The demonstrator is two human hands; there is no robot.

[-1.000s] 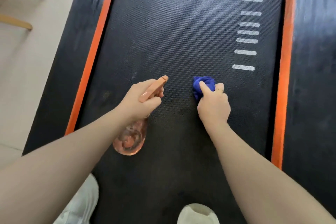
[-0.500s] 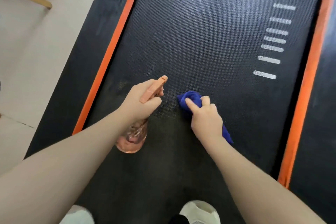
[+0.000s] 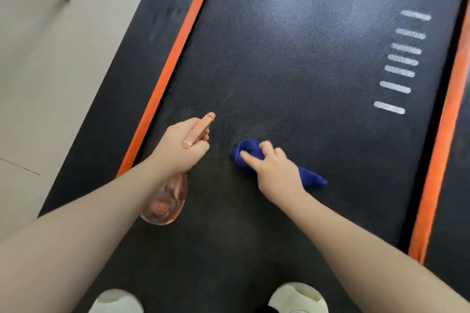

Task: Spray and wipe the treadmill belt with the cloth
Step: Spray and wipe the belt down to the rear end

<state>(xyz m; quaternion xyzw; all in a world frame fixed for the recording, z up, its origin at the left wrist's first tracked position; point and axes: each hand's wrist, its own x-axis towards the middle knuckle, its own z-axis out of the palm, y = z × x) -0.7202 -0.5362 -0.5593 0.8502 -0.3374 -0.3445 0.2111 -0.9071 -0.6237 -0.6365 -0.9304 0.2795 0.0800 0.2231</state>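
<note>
Cloth (image 3: 248,154) slid left | right hand (image 3: 277,175) grips it | left hand (image 3: 181,150) grips spray bottle (image 3: 165,203)

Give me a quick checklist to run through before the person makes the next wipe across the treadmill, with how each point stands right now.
1. Cloth in hand: ok. The right hand has a grip on the blue cloth.
2. Cloth on the treadmill belt: ok, it appears pressed down on it.
3. Spray bottle ready: ok. The left hand holds it, nozzle pointing forward over the belt.
4. Liquid left in the bottle: cannot tell.
5. Belt ahead free of objects: ok, only the white stripes printed on it.
6. Belt wet enough: cannot tell.
</note>
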